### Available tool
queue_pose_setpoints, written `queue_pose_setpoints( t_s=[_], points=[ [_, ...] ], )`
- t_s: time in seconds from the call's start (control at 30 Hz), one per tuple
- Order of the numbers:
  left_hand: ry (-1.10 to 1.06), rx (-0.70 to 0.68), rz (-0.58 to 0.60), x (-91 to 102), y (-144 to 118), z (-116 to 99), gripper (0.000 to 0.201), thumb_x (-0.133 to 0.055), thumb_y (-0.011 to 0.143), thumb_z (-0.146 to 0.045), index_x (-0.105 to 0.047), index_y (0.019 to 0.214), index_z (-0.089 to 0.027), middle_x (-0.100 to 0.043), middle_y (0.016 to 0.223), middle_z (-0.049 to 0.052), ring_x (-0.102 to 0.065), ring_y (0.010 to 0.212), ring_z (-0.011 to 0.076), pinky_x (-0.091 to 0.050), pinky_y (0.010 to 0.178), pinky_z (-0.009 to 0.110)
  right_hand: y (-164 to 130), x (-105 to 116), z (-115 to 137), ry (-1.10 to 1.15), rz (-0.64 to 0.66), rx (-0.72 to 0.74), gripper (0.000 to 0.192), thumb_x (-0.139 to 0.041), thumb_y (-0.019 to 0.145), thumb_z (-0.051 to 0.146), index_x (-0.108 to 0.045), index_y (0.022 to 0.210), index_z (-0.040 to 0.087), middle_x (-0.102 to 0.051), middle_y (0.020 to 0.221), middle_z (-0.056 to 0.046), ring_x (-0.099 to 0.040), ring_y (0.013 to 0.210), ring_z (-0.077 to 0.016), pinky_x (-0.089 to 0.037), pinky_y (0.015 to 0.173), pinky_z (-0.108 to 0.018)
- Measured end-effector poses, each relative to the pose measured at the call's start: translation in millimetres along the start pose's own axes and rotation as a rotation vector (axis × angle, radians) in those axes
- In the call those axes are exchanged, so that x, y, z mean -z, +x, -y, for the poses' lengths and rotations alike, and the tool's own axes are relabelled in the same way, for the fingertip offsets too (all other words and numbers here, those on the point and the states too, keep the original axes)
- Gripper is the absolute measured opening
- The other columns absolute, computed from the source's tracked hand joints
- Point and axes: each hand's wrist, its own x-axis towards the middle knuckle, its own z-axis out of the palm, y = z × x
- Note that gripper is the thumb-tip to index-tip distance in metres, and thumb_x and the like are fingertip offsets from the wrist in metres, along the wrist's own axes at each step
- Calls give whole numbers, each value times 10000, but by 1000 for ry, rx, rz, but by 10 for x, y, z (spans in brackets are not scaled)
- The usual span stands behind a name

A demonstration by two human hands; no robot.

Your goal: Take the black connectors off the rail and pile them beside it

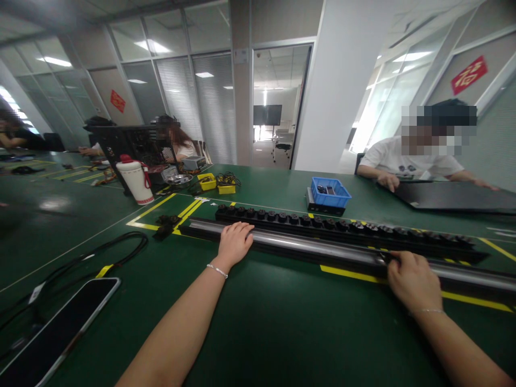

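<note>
A long grey metal bar (306, 245) with a dark base lies across the green table in front of me. My left hand (235, 244) is over the bar towards its left end, fingers together and curled over the top. Farther right, my right hand (415, 279) is closed at the bar, thumb and fingers pinched around a small dark piece (385, 258) that I cannot make out. Just behind the bar runs a black rail (282, 217) carrying a row of round black parts.
A blue bin (330, 192) with small items stands behind the rail. At left are a white tumbler (137, 181), a phone (60, 333), looped black cable (133, 236) and small black parts (166, 226). Opposite, a person (407, 161) handles a dark flat panel (459, 197).
</note>
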Motion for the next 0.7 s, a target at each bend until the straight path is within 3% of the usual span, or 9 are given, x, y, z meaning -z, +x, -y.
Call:
queue_pose_setpoints(
  t_s=[0.27,0.7],
  points=[
    [-6,-1,7,9,-1,1,337,-372,879,-297,-559,1159,-298,-580,1213,1,-438,1184,197,-299,981,386,-25,-88,200,84,-90,162,275,-388,832,286,-584,955,140,-578,930,-125,-540,857,-234,-418,722,-336],
    [-8,-6,2,19,-8,6,338,-371,880,-300,-558,1162,-294,-578,1219,3,-435,1186,198,-297,983,387,-60,-42,352,135,-119,183,305,-379,835,327,-578,974,141,-576,938,-121,-542,846,-234,-438,727,-353]
  ],
)
